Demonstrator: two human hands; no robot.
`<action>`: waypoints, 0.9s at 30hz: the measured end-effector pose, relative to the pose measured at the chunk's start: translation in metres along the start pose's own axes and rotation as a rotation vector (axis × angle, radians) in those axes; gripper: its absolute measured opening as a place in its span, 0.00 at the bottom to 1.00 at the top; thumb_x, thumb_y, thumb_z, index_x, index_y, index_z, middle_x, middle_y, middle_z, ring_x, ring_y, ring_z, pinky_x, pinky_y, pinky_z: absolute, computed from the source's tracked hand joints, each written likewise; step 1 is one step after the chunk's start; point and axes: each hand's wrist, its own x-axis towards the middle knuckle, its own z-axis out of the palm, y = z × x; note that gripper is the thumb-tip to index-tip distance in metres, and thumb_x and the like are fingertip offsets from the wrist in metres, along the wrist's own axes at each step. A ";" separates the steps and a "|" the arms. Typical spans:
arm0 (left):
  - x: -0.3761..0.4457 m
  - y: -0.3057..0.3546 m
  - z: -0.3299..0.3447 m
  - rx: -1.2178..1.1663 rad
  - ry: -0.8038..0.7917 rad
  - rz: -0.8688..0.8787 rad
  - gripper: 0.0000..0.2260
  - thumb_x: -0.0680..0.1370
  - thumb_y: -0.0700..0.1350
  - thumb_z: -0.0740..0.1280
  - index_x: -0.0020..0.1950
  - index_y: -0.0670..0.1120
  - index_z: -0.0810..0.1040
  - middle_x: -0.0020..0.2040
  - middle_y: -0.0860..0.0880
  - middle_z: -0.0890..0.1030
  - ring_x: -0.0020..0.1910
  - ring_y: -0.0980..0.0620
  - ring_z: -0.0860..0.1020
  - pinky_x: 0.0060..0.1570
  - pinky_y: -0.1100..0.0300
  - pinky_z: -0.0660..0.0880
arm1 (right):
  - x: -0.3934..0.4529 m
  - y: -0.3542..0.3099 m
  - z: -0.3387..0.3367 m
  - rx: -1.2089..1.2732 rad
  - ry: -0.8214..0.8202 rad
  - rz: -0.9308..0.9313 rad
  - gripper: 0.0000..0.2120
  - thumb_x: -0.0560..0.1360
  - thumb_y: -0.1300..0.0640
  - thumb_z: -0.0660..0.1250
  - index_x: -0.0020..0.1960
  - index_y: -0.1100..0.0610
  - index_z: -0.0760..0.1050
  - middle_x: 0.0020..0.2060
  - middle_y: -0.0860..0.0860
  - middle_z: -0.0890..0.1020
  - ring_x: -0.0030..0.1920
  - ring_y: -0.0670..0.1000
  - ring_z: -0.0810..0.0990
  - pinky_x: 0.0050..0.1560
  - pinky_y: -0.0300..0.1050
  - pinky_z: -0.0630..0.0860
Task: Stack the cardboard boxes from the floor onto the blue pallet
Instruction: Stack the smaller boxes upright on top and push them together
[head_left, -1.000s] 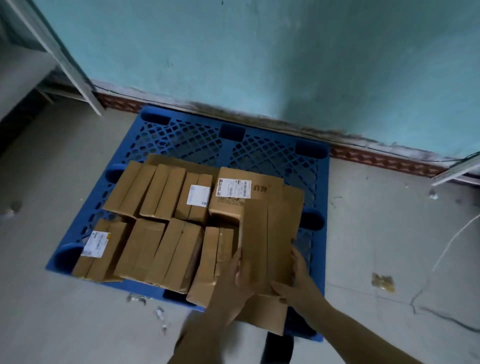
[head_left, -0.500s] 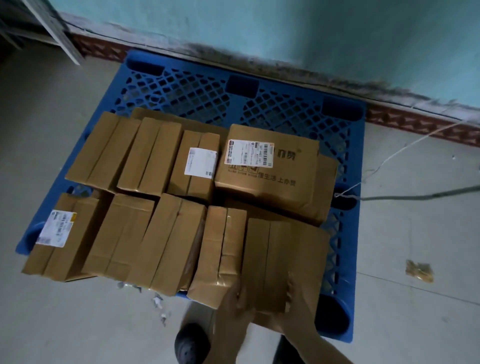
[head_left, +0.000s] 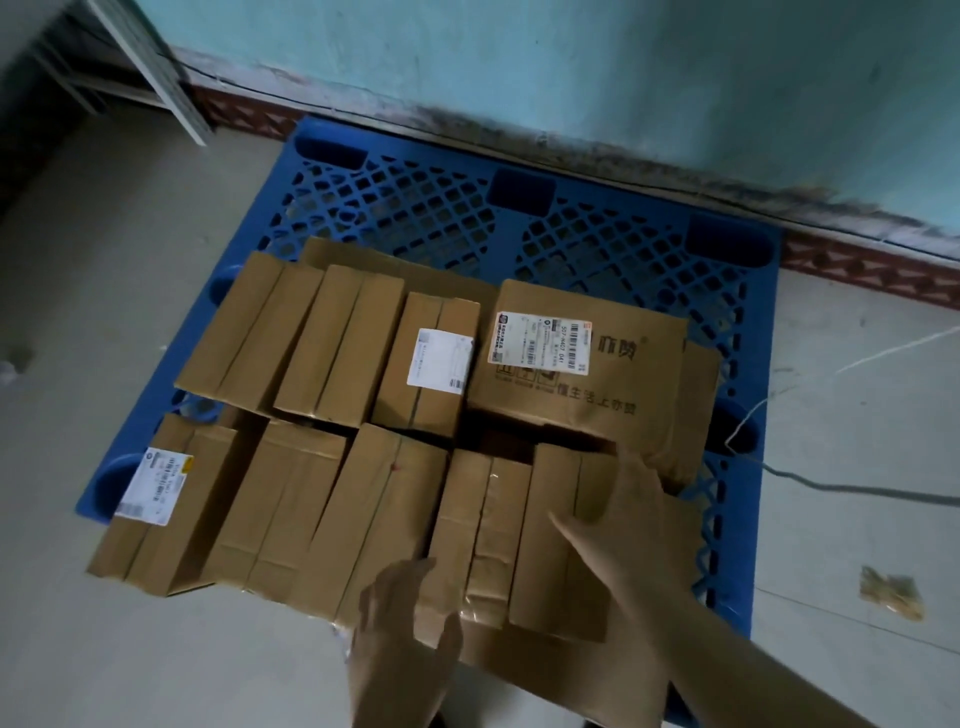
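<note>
Since half a second earlier, both hands had come off the near-right box (head_left: 558, 540), which lay flat in the front row on the pallet (head_left: 597, 228), snug against its left neighbour. The right hand (head_left: 631, 512) lay open and flat on top of that box, fingers spread, gripping nothing. The left hand (head_left: 402, 618) hovered open over the front edge of the row, also empty. That box looked placed, probably only being patted square. No boxes showed on the visible floor (head_left: 857, 415).

Bare storeroom/back-rm: concrete floor (head_left: 130, 218), stained teal wall (head_left: 571, 67), blue pallet (head_left: 597, 244) w/ labelled cardboard boxes (head_left: 597, 374).
</note>
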 end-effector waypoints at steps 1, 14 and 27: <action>0.009 0.009 0.011 0.069 -0.031 0.064 0.28 0.64 0.49 0.74 0.61 0.56 0.70 0.59 0.50 0.75 0.58 0.51 0.72 0.53 0.47 0.75 | 0.024 -0.010 -0.027 -0.070 -0.007 -0.047 0.51 0.63 0.33 0.69 0.75 0.53 0.50 0.75 0.52 0.57 0.75 0.53 0.53 0.73 0.55 0.56; 0.061 0.045 0.132 0.592 -0.308 0.003 0.37 0.69 0.73 0.46 0.71 0.61 0.34 0.75 0.51 0.33 0.74 0.41 0.37 0.60 0.26 0.38 | 0.204 -0.025 -0.075 -0.459 -0.020 -0.134 0.66 0.54 0.29 0.72 0.75 0.49 0.34 0.75 0.52 0.35 0.74 0.58 0.32 0.69 0.71 0.45; 0.068 0.009 0.121 0.549 -0.428 0.224 0.41 0.63 0.76 0.46 0.69 0.64 0.32 0.74 0.53 0.33 0.68 0.40 0.25 0.56 0.25 0.30 | 0.201 -0.015 -0.076 -0.457 -0.001 -0.124 0.67 0.53 0.32 0.76 0.76 0.49 0.35 0.76 0.55 0.41 0.74 0.62 0.37 0.72 0.59 0.43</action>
